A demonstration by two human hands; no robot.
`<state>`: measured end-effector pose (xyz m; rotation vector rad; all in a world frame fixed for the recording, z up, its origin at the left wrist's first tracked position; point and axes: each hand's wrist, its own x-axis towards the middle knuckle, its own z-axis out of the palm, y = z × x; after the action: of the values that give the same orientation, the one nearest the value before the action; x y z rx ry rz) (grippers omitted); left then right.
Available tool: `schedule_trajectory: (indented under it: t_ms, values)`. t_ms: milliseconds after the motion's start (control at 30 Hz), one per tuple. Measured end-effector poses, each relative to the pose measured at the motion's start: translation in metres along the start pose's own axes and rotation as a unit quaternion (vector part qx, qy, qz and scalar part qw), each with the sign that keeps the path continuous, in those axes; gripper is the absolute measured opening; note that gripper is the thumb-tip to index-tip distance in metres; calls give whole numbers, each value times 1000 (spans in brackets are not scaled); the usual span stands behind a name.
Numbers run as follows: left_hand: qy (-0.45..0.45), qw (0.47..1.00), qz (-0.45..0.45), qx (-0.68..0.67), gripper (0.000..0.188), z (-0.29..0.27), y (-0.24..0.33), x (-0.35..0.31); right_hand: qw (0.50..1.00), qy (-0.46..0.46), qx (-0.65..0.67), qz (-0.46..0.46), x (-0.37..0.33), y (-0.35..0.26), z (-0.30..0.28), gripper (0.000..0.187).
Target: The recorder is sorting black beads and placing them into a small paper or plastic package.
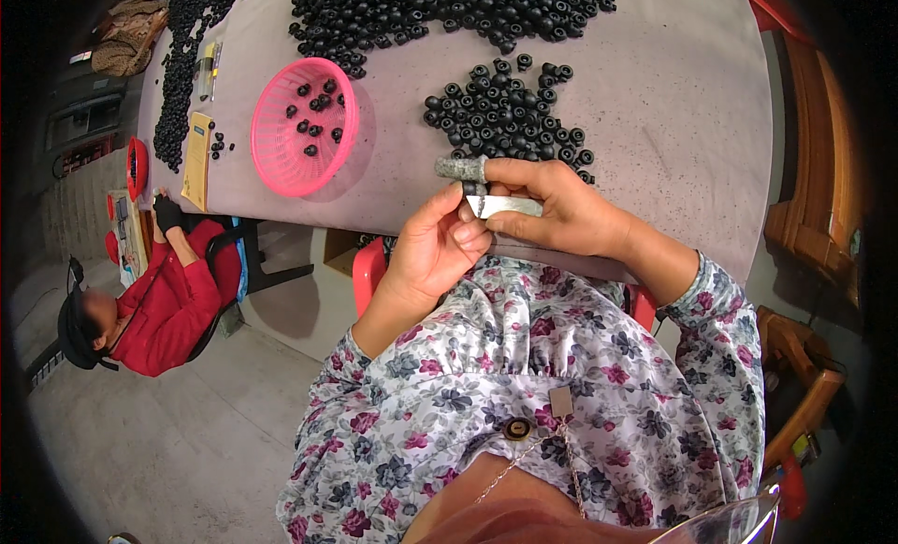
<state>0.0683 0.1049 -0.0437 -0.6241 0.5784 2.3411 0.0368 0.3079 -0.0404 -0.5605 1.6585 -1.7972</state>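
My left hand (423, 254) pinches a small black round part (470, 188) between thumb and fingers, just past the table's near edge. In my right hand (575, 205) is a short, pale, flat blade (508, 207), its tip against or very close to the black part. A grey fabric finger cover (460, 168) wraps my right index finger, which lies over the top of the part. Beyond my hands, a loose pile of similar black parts (500, 109) sits on the grey-covered table (655, 123). The fingers hide some of the held part.
A pink plastic basket (265, 132) with several black parts stands left of the pile. Larger heaps of parts (421, 15) cover the far side. A yellow card or booklet (196, 160) lies at the left edge. Another person in red (178, 315) sits at left; wooden furniture (812, 179) stands right.
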Motion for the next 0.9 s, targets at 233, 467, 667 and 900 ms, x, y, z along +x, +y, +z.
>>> schedule_trajectory:
  t_ms: [233, 467, 667, 900]
  values:
    - [-13, 1000, 0, 0, 23, -4, -1, 1, 1000, -4, -1, 12, 1, -2, -1, 46]
    - [-20, 1000, 7, 7, 20, -2, 0, 1, 995, 20, 98, -30, 2, 9, 3, 23]
    - [-38, 999, 13, -16, 16, -5, -3, 0, 990, 14, 136, 22, 0, -4, 3, 30]
    - [-16, 999, 32, -12, 18, -2, -8, 0, 980, -10, 194, 35, 1, 3, -1, 27]
